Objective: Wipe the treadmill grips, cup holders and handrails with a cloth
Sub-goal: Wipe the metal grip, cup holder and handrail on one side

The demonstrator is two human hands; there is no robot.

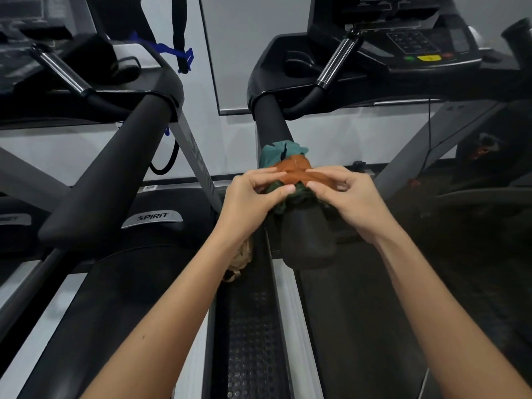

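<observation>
A teal, orange and dark green cloth lies bunched over the black padded handrail of the right treadmill, near the rail's rounded end. My left hand pinches the cloth's orange part from the left. From the right, my right hand pinches the same orange fold. Both hands sit over the rail, fingertips almost meeting. Farther up, a chrome pulse grip angles toward the console, and a dark cup holder sits left of it.
A second treadmill stands at the left with its own black handrail, chrome grip and a SPIRIT badge. A perforated black side rail runs between the two machines. A beige object hangs below my left wrist.
</observation>
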